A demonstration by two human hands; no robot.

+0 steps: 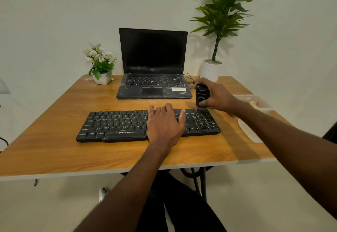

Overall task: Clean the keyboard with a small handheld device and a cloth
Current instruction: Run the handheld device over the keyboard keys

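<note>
Keyboard (116,124) under L hand (164,124); device (201,95) in R hand (217,97).

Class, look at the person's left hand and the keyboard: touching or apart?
Touching. The head view shows the left hand lying flat on the keyboard, palm and straight fingers covering keys right of centre, with no gap visible.

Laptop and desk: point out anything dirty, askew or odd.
The laptop is smeared with whitish dust across its keys, palm rest and lower screen. The keyboard lies slightly skewed to the table edge. Nothing looks spilled or broken.
</note>
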